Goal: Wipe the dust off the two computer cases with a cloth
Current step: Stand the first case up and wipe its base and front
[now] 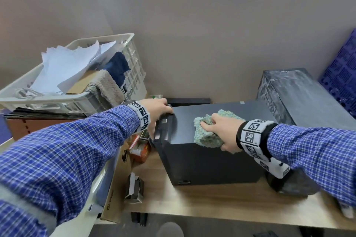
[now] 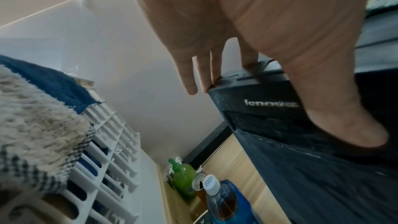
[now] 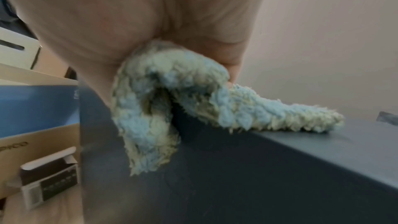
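Note:
A black computer case (image 1: 212, 159) lies on a wooden table (image 1: 221, 204); in the left wrist view its front (image 2: 269, 103) carries a logo. My left hand (image 1: 160, 113) grips the case's front top edge, with the fingers (image 2: 215, 71) on the top corner and the thumb down the front face. My right hand (image 1: 217, 129) bunches a fluffy pale blue-green cloth (image 1: 206, 136) and presses it on the case's top near the front edge; a flap of the cloth (image 3: 150, 134) hangs over that edge. A second case (image 1: 300, 98), grey with dust, stands behind to the right.
At the left, a white plastic basket (image 1: 133, 57) holds papers and cloths. Between it and the case stand a green bottle (image 2: 184, 175), a can and a blue-labelled bottle (image 2: 224, 200). A small open box (image 1: 134, 188) lies near the table's left. A blue crate (image 1: 342, 75) leans at far right.

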The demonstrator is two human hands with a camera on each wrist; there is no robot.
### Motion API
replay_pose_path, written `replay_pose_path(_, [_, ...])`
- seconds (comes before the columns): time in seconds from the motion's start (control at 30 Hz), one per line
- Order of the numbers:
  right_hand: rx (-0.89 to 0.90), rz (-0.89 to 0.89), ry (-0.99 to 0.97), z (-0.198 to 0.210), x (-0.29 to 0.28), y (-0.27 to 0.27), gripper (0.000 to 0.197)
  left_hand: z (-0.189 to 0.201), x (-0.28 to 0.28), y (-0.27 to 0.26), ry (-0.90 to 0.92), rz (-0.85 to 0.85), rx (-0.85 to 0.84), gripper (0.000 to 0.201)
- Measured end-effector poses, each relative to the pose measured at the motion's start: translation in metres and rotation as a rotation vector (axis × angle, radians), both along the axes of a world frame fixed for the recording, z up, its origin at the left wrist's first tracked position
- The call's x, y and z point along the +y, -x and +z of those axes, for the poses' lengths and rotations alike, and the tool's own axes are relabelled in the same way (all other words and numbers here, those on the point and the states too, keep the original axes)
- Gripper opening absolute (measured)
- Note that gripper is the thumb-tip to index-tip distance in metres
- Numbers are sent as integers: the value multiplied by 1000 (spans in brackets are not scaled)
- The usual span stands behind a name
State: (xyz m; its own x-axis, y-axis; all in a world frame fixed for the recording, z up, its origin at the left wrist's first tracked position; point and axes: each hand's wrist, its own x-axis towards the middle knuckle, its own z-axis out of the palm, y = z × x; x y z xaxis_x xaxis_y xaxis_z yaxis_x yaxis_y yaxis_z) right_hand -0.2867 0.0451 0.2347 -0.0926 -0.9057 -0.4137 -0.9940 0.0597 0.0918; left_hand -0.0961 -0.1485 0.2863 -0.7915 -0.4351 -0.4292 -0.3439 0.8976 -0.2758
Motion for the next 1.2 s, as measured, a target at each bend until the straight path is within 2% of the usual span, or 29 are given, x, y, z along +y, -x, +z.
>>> replay_pose_path(0.17, [71, -2, 34, 5, -10, 30, 102, -4, 16, 3, 32, -49, 85, 110])
replay_pose_path(0.37, [153, -99, 76, 9, -28, 49, 95, -12, 44, 12, 121, -139, 113, 100])
replay_pose_path(0.5, [90, -172, 144, 3, -34, 54, 92, -8, 57, 25, 197, -159, 80, 101])
replay_pose_path(0.6, [30, -267, 230, -3, -27, 60, 87, -11, 71, 37, 226, -198, 89, 94])
replay_pose_path(0.73, [-57, -405, 330, -18, -8, 69, 88, -15, 93, 54, 208, -138, 128, 89])
replay_pose_path(0.83, [-246, -570, 404, -37, 4, 74, 84, -20, 103, 67, 196, -88, 165, 84])
replay_pose_path(0.93, [-490, -744, 451, -48, 17, 73, 57, -25, 111, 75, 200, -49, 179, 84])
replay_pose_path(1.03, [-740, -952, 363, -48, 29, 62, 46, -27, 118, 83, 192, -8, 185, 84])
replay_pose_path(1.1, [-954, -1076, 323, -51, 34, 54, 25, -28, 124, 88, 181, 30, 188, 84])
replay_pose_path(1.13, [-1095, -1171, 315, -52, 36, 49, 22, -29, 125, 90, 182, 42, 185, 85])
replay_pose_path(1.2, [-1332, -1334, 361, -58, 40, 40, 37, -30, 127, 94, 187, 63, 175, 87])
